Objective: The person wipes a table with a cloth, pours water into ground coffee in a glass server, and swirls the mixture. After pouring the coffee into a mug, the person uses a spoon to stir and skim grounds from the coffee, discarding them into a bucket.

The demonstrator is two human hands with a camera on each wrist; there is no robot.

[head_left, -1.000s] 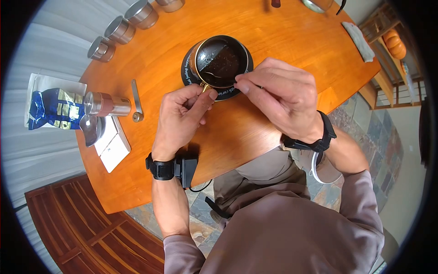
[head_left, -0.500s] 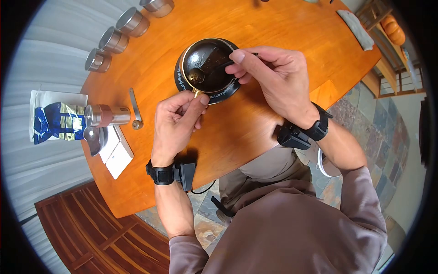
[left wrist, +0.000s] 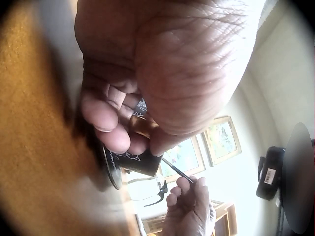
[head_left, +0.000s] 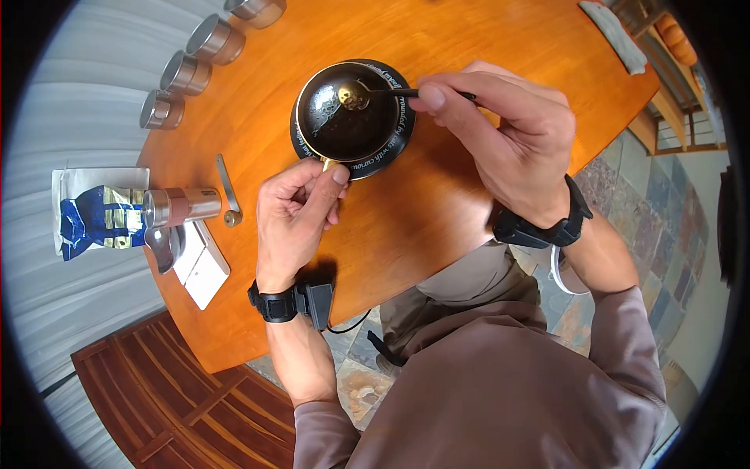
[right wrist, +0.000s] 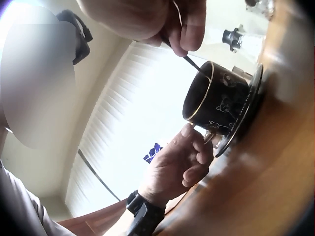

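A black cup [right wrist: 221, 101] with a gold rim and pale cat drawings stands on a black saucer [head_left: 402, 133] with white lettering. Dark liquid [head_left: 344, 137] lies inside it. My left hand [head_left: 293, 219] pinches the cup's gold handle [head_left: 329, 165] between thumb and fingers. With thumb and fingertips, my right hand [head_left: 508, 137] holds the dark handle of a teaspoon [head_left: 394, 93] from the cup's right side. The spoon's gold bowl [head_left: 354, 95] shows within the cup opening, toward the far side.
Several metal canisters [head_left: 187, 73] line the table's far left edge. Nearer on the left are a blue-and-white bag [head_left: 105, 215], a steel cylinder with a brown band [head_left: 183, 206], a crank handle [head_left: 227, 191] and a white flat device [head_left: 205, 270]. A grey cloth [head_left: 613, 35] lies far right.
The spoon's gold bowl has moved from the cup's near side to its far side and shows more plainly. My right hand has shifted right. The left hand keeps its hold on the handle.
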